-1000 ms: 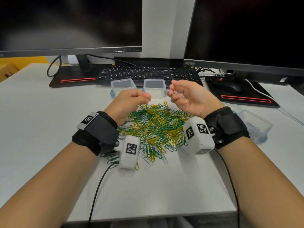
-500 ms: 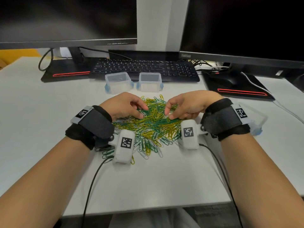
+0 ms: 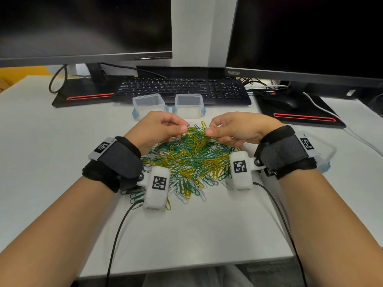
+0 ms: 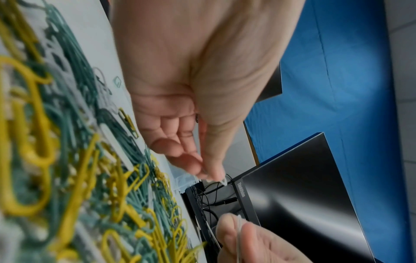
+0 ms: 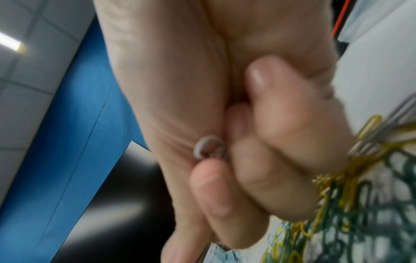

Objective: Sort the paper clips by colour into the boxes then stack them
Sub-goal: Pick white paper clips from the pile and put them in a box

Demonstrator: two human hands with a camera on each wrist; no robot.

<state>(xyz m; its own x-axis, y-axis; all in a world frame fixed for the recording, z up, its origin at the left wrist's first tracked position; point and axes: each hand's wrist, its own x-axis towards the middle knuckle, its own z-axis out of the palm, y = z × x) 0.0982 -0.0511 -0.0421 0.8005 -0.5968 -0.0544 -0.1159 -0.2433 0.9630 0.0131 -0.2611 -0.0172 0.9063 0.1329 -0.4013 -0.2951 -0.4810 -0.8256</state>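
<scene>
We see bare forearms, no sleeves. Each wrist wears a black fabric cuff under a grey strap: left wrist band (image 3: 113, 162), right wrist band (image 3: 284, 152). Each strap carries a white tag with a black square marker at its outer edge. A white rounded camera pod (image 3: 157, 188) hangs at 5 o'clock of the left band, another pod (image 3: 240, 170) at 8 o'clock of the right, both marker-printed, bracket-mounted with screws, each trailing a black cable (image 3: 116, 241).

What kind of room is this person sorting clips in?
Most likely an office workstation: two dark monitors, a black keyboard and a mouse line the back of the white desk, where the paper clips are heaped.
</scene>
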